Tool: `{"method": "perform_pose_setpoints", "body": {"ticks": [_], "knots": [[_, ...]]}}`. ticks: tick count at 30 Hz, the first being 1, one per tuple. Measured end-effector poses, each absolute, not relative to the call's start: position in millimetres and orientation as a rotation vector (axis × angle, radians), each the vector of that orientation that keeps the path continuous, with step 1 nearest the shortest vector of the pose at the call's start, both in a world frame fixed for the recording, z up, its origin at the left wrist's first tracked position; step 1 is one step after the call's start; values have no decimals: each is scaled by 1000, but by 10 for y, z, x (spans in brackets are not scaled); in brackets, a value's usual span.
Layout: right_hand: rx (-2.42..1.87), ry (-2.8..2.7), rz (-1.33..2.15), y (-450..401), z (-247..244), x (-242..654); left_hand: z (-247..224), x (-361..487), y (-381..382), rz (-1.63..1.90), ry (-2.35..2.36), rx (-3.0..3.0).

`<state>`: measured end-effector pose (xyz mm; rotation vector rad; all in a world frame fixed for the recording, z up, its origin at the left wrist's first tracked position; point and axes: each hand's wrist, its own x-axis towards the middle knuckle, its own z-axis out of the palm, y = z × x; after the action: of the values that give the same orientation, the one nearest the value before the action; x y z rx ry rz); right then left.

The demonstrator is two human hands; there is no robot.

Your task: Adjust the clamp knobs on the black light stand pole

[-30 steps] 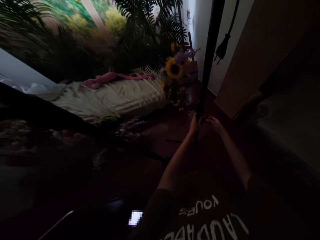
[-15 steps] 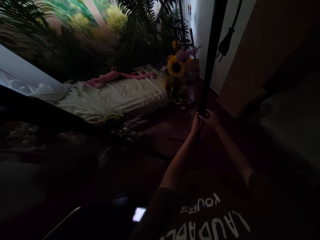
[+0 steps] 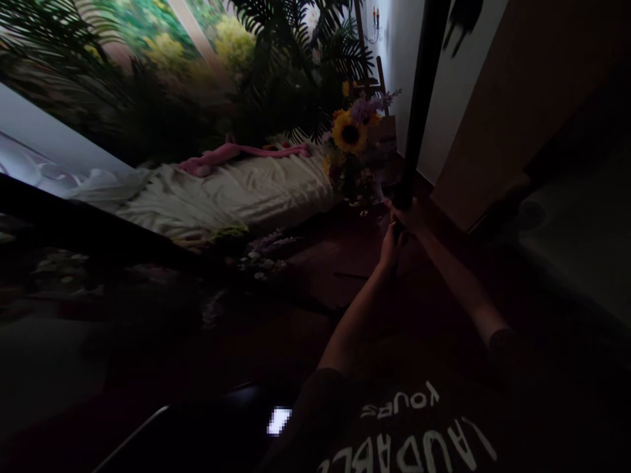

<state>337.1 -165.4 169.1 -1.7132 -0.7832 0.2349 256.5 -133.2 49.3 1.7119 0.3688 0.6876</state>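
A dark upright pole (image 3: 419, 112) runs down from the top edge to both hands, leaning slightly. My left hand (image 3: 390, 244) is wrapped round its lower part. Just above it, my right hand (image 3: 408, 213) grips the pole from the right, close to a dark collar or joint. The fingers of both hands are partly lost in shadow. A black power plug (image 3: 462, 23) hangs to the right of the pole near the top edge.
A bed-like surface with a cream cloth (image 3: 266, 190) and a pink plush toy (image 3: 217, 157) lies left of centre. Sunflowers (image 3: 349, 133) stand left of the pole. A thick dark bar (image 3: 89, 220) crosses the left side. A brown panel (image 3: 486, 125) rises at right.
My right hand has moved up slightly and closed round the pole above my left hand. The plug has swung or risen toward the top edge. The view has shifted slightly.
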Motion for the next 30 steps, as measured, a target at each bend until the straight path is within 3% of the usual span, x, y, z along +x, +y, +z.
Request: {"method": "perform_pose_setpoints", "body": {"ticks": [5, 8, 24, 30], "knots": [[-1552, -845, 109, -1420, 2313, 3575, 504, 2560, -1363, 718, 388, 1749], [-1523, -879, 90, -1367, 2445, 3636, 488, 2559, -1372, 758, 397, 1765], [-1655, -920, 121, -1748, 2316, 3433, 535, 2540, -1401, 764, 416, 1760], [-1777, -1005, 183, -2409, 1813, 3422, 513, 2546, -1391, 775, 397, 1755]]}}
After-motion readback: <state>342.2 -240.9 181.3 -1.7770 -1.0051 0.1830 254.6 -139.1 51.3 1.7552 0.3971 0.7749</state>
